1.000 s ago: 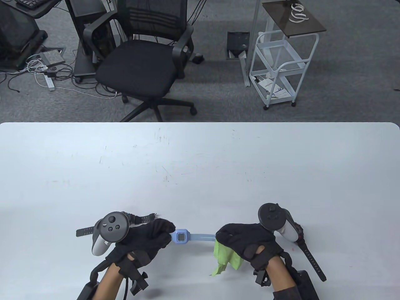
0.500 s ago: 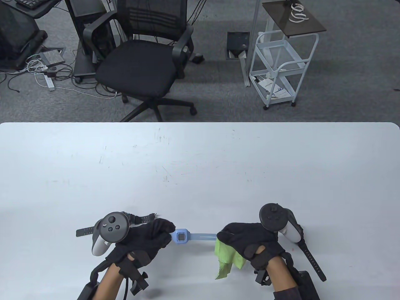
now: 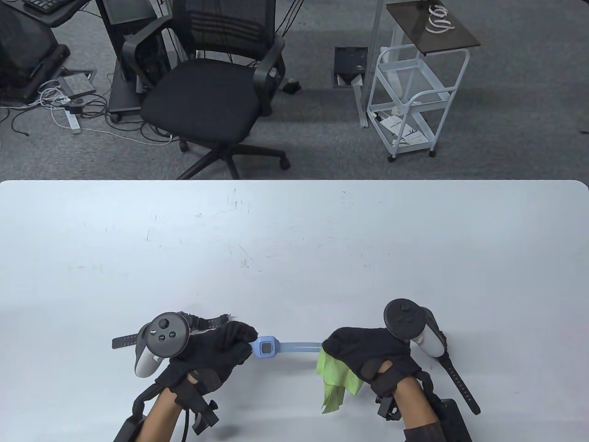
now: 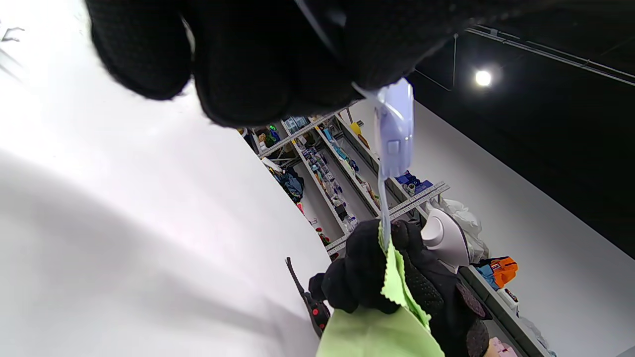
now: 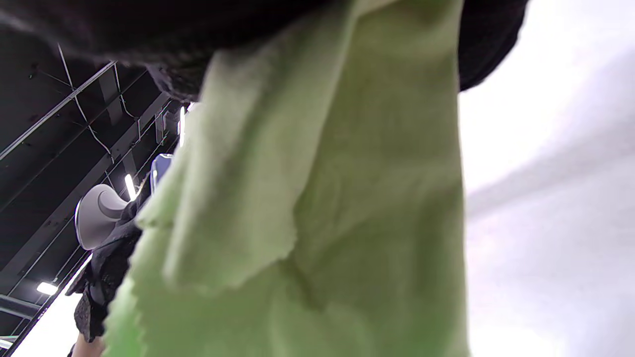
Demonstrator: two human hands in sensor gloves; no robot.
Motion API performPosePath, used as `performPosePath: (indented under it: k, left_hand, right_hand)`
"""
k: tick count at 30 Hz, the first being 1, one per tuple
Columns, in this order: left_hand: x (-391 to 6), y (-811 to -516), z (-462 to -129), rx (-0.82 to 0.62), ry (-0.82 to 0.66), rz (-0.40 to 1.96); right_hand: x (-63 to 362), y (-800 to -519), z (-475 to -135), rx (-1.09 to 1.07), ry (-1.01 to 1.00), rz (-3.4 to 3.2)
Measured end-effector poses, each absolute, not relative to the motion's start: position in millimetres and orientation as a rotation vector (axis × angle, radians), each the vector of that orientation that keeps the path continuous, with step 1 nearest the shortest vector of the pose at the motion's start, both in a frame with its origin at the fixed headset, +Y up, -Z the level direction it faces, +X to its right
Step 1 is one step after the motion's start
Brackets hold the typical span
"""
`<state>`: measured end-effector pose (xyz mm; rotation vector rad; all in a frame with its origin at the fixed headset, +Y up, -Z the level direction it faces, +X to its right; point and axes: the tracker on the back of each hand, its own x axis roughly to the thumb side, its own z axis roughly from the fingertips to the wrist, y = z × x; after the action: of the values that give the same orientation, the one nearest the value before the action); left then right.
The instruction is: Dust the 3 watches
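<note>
Left hand (image 3: 216, 352) pinches the light-blue digital watch (image 3: 265, 348) by one strap end; right hand (image 3: 368, 352) grips its other strap inside a green cloth (image 3: 336, 380)

Table view: evenly bright and sharp; soft shadows lay just below the hands on the white table (image 3: 294, 239).
Left wrist view: glove blurred at top; ceiling lamp (image 4: 482, 78) glared above the table, whose near surface washed out.
Right wrist view: green cloth (image 5: 317, 208) out of focus.
</note>
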<state>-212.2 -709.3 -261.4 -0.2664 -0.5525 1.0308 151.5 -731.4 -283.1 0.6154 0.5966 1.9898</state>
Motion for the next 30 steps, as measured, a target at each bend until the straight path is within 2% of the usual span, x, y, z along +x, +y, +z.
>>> performPosePath:
  k: [30]
  left_hand:
    - [-216.6,-706.9,-261.1,-0.241,-0.542,1.048]
  right_hand:
    - [158.9,-731.8,-283.9,0.568,0.557,1.993]
